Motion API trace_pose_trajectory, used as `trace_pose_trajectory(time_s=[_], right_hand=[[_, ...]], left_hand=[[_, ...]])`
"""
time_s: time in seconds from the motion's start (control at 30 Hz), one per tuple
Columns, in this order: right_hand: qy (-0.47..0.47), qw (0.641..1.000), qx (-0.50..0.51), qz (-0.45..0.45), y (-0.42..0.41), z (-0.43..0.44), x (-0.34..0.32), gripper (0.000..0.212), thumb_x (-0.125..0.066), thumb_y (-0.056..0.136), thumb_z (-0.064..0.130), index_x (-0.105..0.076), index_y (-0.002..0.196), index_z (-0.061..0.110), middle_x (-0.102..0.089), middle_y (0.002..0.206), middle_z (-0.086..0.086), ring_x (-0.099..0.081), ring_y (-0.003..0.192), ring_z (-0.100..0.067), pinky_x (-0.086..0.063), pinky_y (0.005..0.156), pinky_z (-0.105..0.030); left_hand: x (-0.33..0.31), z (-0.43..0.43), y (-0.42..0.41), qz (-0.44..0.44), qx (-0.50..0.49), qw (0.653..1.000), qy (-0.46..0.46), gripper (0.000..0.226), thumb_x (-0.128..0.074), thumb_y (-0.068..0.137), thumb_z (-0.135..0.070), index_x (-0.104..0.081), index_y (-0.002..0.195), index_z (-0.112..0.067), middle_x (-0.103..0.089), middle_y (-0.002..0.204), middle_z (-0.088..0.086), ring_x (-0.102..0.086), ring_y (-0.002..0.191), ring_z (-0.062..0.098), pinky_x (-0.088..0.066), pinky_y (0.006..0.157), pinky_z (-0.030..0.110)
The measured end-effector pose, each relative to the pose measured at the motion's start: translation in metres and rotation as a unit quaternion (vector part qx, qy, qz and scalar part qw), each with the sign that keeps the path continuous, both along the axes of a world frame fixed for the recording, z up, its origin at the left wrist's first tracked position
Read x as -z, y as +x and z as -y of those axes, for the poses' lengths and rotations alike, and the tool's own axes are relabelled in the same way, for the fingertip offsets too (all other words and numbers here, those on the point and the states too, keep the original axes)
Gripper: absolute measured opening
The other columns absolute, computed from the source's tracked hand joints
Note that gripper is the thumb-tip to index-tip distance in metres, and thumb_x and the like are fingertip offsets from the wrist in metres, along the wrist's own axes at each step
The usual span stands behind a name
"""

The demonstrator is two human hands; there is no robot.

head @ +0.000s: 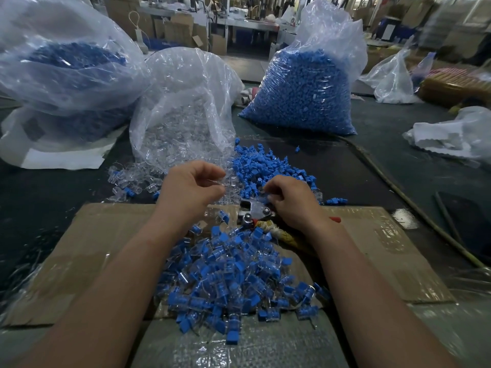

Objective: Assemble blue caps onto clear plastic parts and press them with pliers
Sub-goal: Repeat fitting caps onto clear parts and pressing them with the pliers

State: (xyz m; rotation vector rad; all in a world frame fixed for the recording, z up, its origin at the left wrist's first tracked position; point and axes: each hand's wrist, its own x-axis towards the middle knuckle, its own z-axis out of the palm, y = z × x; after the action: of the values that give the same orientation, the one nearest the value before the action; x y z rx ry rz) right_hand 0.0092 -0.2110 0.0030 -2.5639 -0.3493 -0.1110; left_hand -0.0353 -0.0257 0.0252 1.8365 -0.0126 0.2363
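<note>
Caps (pixel 268 166) lie in a loose blue heap on the table (pixel 39 208), just beyond our hands, with many more in a tall bag (pixel 303 96) behind. Clear parts (pixel 132 179) spill from a second bag (pixel 183 115) beside the heap.

Our left hand (pixel 192 187) pinches one clear part (pixel 221 183) between thumb and curled fingers (pixel 210 168). Our right hand (pixel 289 200) has its fingers curled together over the near edge of the heap, just above the pliers (pixel 252 211). We cannot tell whether a cap sits between them.

We judge both pieces to be very light, stiff moulded plastic, and the clear ones slick and easy to flick away. A cap is best taken by its broad head, leaving the ribbed stem free. A clear part is best held by its sides, with the opening uncovered.

Nearer us, a finished pile (pixel 228 274) rests on taped, glossy cardboard (pixel 93 248) laid over the dark table. Behind is a workshop with cartons and benches, blurred.
</note>
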Motion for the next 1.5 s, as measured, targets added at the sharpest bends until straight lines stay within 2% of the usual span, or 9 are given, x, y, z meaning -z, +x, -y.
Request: trace_pose_trajectory(time_s=[0.1,0.2,0.37,0.57,0.7,0.93,1.2,1.37,1.5], right_hand=[[0.091,0.995,0.031,0.025,-0.002,0.002,-0.008,0.015,-0.054,0.090,0.009,-0.063,0.102,0.015,-0.053,0.091,0.012,-0.049,0.082,0.000,-0.039,0.073,-0.013],[0.200,0.979,0.025,0.044,-0.011,0.000,-0.018,0.023,-0.061,0.086,0.006,-0.063,0.087,0.028,-0.056,0.082,0.023,-0.054,0.074,0.012,-0.042,0.066,0.000],[0.302,0.950,-0.029,0.067,-0.033,-0.016,-0.028,0.031,-0.069,0.079,0.004,-0.063,0.077,0.034,-0.064,0.076,0.016,-0.062,0.072,0.004,-0.049,0.069,-0.010],[0.293,0.950,-0.078,0.072,-0.045,-0.031,-0.026,0.025,-0.072,0.076,0.003,-0.066,0.077,0.028,-0.063,0.076,0.016,-0.062,0.071,0.005,-0.048,0.067,-0.008],[0.273,0.957,-0.067,0.069,-0.043,-0.030,-0.024,0.014,-0.072,0.076,0.004,-0.071,0.085,0.014,-0.060,0.076,0.017,-0.059,0.070,0.010,-0.046,0.067,-0.005],[0.284,0.953,-0.081,0.061,-0.045,-0.028,-0.026,0.024,-0.074,0.073,0.010,-0.062,0.075,0.030,-0.061,0.074,0.015,-0.060,0.070,0.005,-0.048,0.065,-0.008],[0.305,0.946,-0.097,0.052,-0.045,-0.026,-0.025,0.021,-0.076,0.071,0.009,-0.066,0.076,0.027,-0.065,0.073,0.014,-0.063,0.068,0.001,-0.049,0.064,-0.010],[0.264,0.953,-0.102,0.105,-0.043,-0.024,-0.024,0.016,-0.075,0.071,0.011,-0.072,0.087,0.012,-0.062,0.075,0.019,-0.063,0.072,0.000,-0.049,0.066,-0.009],[0.260,0.953,-0.100,0.123,-0.042,-0.024,-0.024,0.019,-0.075,0.071,0.014,-0.068,0.087,0.020,-0.061,0.082,0.012,-0.062,0.073,-0.005,-0.051,0.068,-0.014]], left_hand=[[-0.001,0.000,-0.001,0.006,0.015,1.000,-0.012,0.028,-0.069,0.074,0.003,-0.064,0.077,-0.024,-0.066,0.080,-0.001,-0.062,0.072,0.005,-0.050,0.062,0.009],[-0.001,0.002,-0.002,0.016,0.018,1.000,-0.012,0.028,-0.070,0.073,0.002,-0.064,0.079,-0.025,-0.066,0.081,0.000,-0.063,0.075,0.009,-0.054,0.068,0.018],[-0.001,0.003,-0.001,0.017,0.000,1.000,0.002,0.020,-0.074,0.070,-0.002,-0.062,0.068,-0.017,-0.065,0.071,0.000,-0.063,0.065,0.009,-0.054,0.063,0.017],[-0.001,0.007,-0.003,0.013,0.034,0.999,-0.007,0.017,-0.070,0.076,-0.001,-0.060,0.067,-0.012,-0.066,0.058,0.002,-0.066,0.055,0.011,-0.053,0.053,0.019],[-0.002,0.008,-0.002,0.008,0.052,0.998,-0.023,0.015,-0.070,0.075,0.000,-0.062,0.070,-0.012,-0.068,0.060,0.005,-0.067,0.056,0.014,-0.055,0.053,0.021],[-0.004,0.007,-0.004,0.014,0.075,0.997,-0.026,0.017,-0.069,0.075,0.002,-0.063,0.071,-0.014,-0.069,0.059,0.001,-0.067,0.055,0.013,-0.055,0.054,0.020],[-0.007,0.006,-0.007,0.012,0.085,0.996,-0.038,0.018,-0.068,0.075,0.003,-0.065,0.070,-0.014,-0.068,0.058,0.002,-0.066,0.054,0.013,-0.053,0.053,0.019],[-0.007,0.009,-0.008,0.008,0.091,0.995,-0.042,0.017,-0.071,0.072,0.002,-0.065,0.069,-0.014,-0.068,0.057,0.003,-0.065,0.052,0.014,-0.053,0.052,0.019],[-0.009,0.007,-0.008,-0.011,0.108,0.991,-0.080,0.013,-0.069,0.072,0.002,-0.065,0.070,-0.010,-0.068,0.058,0.004,-0.065,0.051,0.013,-0.053,0.051,0.019]])
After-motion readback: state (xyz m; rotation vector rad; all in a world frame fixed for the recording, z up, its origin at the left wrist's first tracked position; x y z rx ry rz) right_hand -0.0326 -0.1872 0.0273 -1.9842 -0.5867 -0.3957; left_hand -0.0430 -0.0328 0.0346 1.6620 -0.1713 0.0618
